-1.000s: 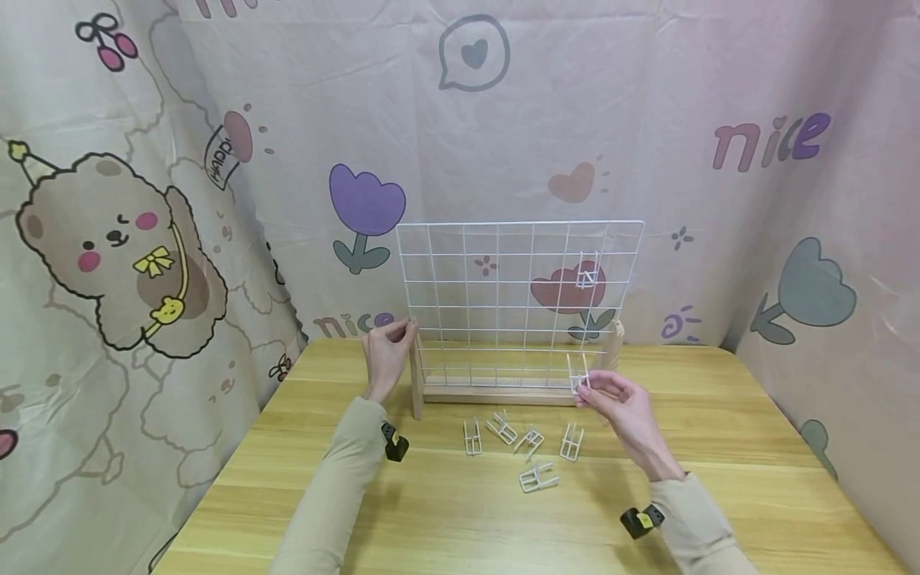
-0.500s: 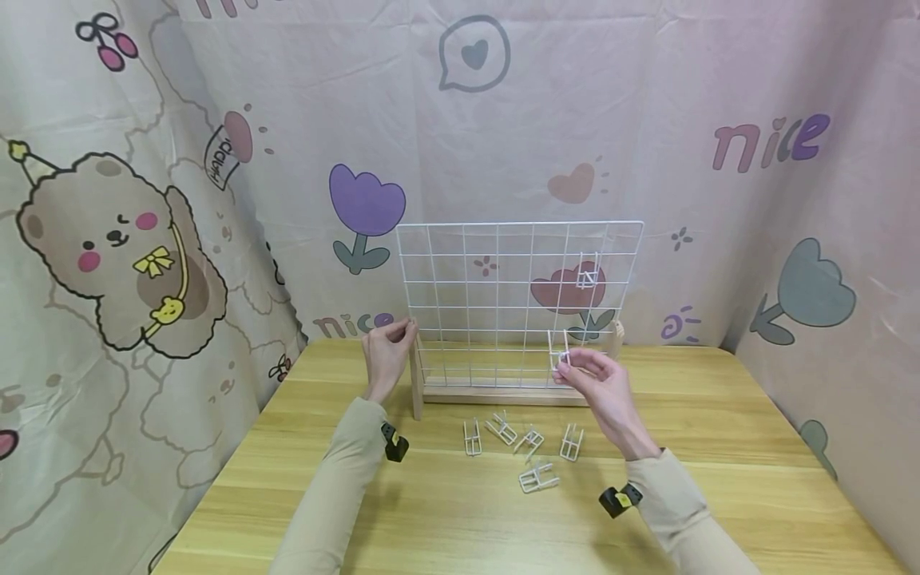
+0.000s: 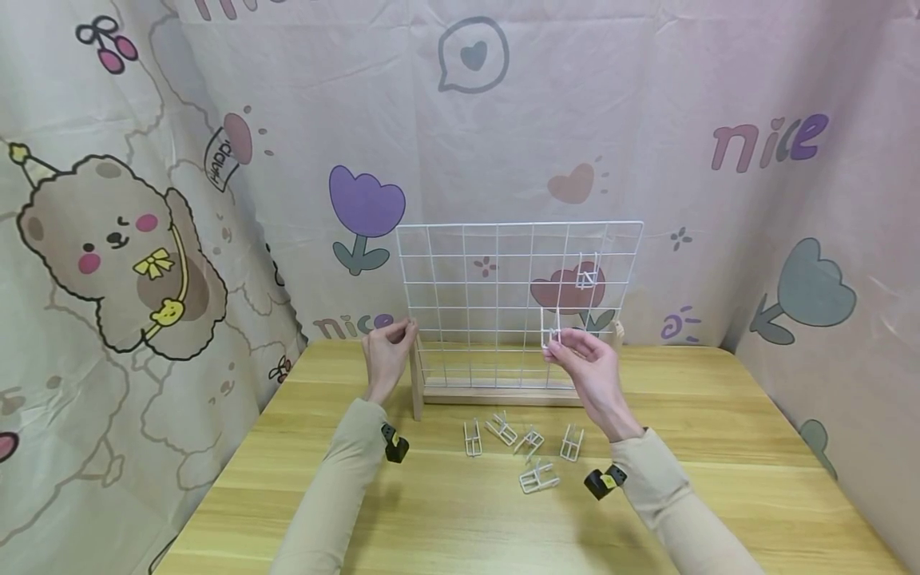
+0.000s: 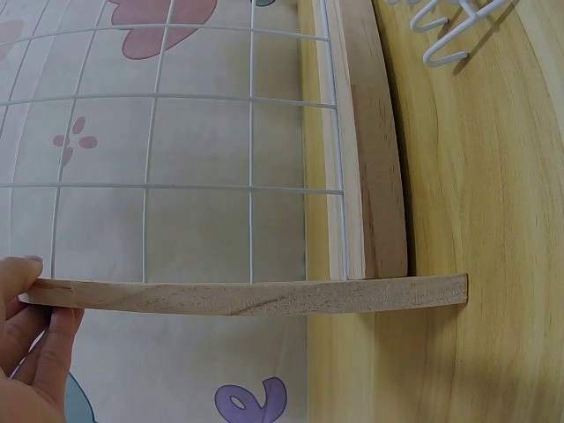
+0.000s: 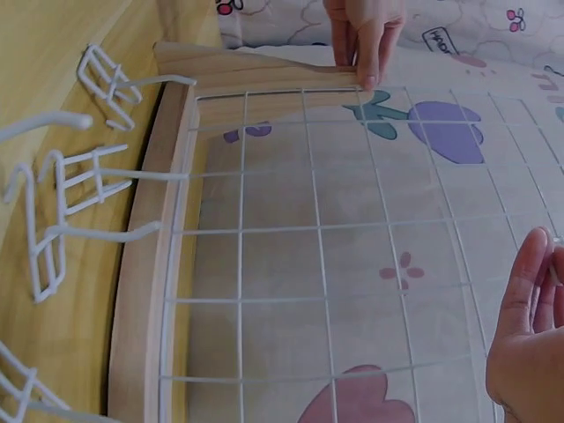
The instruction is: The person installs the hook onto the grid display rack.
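Observation:
My left hand (image 3: pixel 388 355) pinches the top end of the wooden post (image 4: pixel 238 297) at the left of a white wire grid panel (image 3: pixel 498 281). In the head view my right hand (image 3: pixel 598 382) holds a small white wire hook (image 3: pixel 550 330) by its lower part, upright, overlapping the lower right of the grid, prongs upward. The right wrist view shows that hand (image 5: pixel 533 344) at the right edge, the hook mostly hidden there. Another white wire hook (image 3: pixel 586 279) hangs on the grid's upper right.
Several loose white wire hooks (image 3: pixel 538 477) lie on the wood-grain table (image 3: pixel 446 511) in front of the stand's wooden base bar (image 3: pixel 496 395). Behind the table hangs a printed curtain (image 3: pixel 287 120). A second wooden post (image 3: pixel 616 339) supports the grid's right end.
My right hand has moved up and left with the hook, from beside the base bar to in front of the grid. My left hand stays at the post.

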A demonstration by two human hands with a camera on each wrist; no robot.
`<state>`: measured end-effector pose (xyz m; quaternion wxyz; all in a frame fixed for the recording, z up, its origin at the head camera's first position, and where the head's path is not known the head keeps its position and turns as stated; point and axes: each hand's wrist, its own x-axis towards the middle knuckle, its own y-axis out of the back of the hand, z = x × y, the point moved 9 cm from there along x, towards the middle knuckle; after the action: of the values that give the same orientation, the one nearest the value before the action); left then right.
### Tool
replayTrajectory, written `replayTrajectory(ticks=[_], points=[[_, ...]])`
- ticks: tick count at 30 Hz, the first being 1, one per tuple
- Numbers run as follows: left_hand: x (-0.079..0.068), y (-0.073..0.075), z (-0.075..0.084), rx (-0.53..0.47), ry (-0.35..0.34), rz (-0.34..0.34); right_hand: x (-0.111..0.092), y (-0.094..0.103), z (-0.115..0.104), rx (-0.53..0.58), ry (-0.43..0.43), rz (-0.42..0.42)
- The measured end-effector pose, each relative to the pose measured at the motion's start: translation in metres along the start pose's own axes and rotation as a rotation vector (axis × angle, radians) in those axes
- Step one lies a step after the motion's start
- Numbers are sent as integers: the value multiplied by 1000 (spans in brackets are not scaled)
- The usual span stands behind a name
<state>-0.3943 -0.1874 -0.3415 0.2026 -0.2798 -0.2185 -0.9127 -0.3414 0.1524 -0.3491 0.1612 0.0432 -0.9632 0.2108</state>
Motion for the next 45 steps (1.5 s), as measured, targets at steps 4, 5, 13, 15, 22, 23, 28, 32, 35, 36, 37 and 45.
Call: replayTrajectory(ticks=[4, 5, 13, 15, 22, 23, 28, 32, 35, 36, 37, 45], points=[[0, 0, -1, 4, 3, -1, 6, -5, -3, 26, 12, 13], [0, 0, -1, 5, 4, -1, 8, -6, -4, 37, 17, 12], [0, 0, -2, -3, 19, -3, 18, -18, -9, 73, 23, -2], [0, -1, -3, -4, 22, -7, 21, -20, -11, 74, 25, 0], [0, -2, -4, -12, 17, -8, 31, -24, -16, 99, 38, 22], [0, -2, -4, -13, 17, -6, 33, -25, -17, 102, 41, 26], [1, -1, -4, -13, 16, -1, 40, -31, -22, 114, 50, 22], [0, -1, -3, -10, 13, -3, 44, -36, -25, 105, 69, 24], [0, -1, -2, -4, 12, -6, 47, -39, -26, 112, 82, 24], [0, -1, -2, -2, 13, -7, 48, -40, -27, 114, 86, 23], [0, -1, -2, 3, 13, -7, 49, -42, -27, 115, 89, 18], [0, 0, -1, 6, 11, -1, 58, -46, -30, 85, 105, 39]])
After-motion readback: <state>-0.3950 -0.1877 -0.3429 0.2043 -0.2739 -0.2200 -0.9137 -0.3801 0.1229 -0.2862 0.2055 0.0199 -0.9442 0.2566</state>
